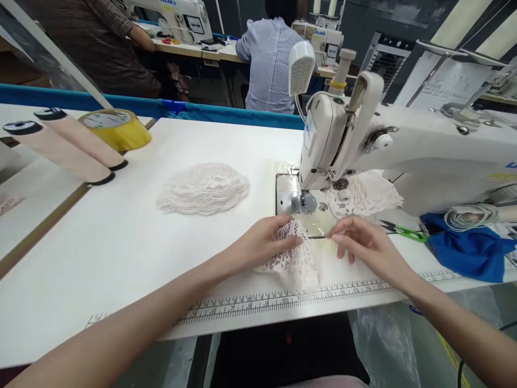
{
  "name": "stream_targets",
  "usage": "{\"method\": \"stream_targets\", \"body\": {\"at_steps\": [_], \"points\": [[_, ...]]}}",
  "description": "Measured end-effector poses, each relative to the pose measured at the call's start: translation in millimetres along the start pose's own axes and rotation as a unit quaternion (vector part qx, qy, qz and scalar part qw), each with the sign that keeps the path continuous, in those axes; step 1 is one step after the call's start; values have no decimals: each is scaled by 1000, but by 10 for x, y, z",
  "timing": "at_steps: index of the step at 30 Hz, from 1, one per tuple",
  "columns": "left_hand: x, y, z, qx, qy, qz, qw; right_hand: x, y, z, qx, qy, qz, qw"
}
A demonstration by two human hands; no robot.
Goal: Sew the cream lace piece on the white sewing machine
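Note:
My left hand (278,240) pinches a piece of pale lace fabric (297,267) between thumb and fingers, just in front of the needle plate (288,200). The lace hangs toward the ruler marks at the table's front edge. Right of the lace is my right hand (359,240), its thumb and fingertips curled close together; whether something thin is between them I cannot make out. Above both hands stands the head of a white sewing machine (323,134). A stack of lace pieces (205,188) lies to the left, and more lace (363,194) lies under the machine arm.
Green-handled snips (410,233) and a blue cloth (468,248) lie at the right. Yellow tape (129,132) and two thread cones (60,153) are at the left. A printed ruler (258,304) runs along the front edge. Two people sit beyond the blue-edged table.

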State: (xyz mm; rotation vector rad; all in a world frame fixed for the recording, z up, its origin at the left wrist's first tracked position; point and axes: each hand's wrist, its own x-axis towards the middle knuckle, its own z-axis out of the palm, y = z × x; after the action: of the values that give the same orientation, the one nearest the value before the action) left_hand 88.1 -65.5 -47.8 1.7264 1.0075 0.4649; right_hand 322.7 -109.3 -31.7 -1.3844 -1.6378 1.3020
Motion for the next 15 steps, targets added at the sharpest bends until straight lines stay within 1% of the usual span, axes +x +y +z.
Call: {"method": "stream_targets", "body": {"at_steps": [1,3,4,5,6,7,9,11,13,15], "points": [[-5,3,17,28,-2,23,999,76,-32,-4,9,-32,-7,999],[-18,20,41,59,-10,57,997,244,-76,8,25,-138,19,990],[-23,31,46,67,-13,66,995,326,-88,19,36,-177,35,983],[-25,41,47,73,-14,72,995,402,-93,31,45,-209,42,976],[-24,48,45,79,-11,76,994,468,-93,42,47,-228,44,972],[-19,50,42,88,-3,78,993,521,-89,53,43,-234,40,970],[1,31,35,119,26,78,989,588,-69,70,19,-220,20,975],[22,-20,37,172,74,88,978,611,-31,86,-26,-180,-25,983],[35,-92,45,241,135,127,953,604,29,103,-85,-121,-99,984],[36,-163,55,307,190,188,913,583,104,120,-137,-59,-192,970]]}}
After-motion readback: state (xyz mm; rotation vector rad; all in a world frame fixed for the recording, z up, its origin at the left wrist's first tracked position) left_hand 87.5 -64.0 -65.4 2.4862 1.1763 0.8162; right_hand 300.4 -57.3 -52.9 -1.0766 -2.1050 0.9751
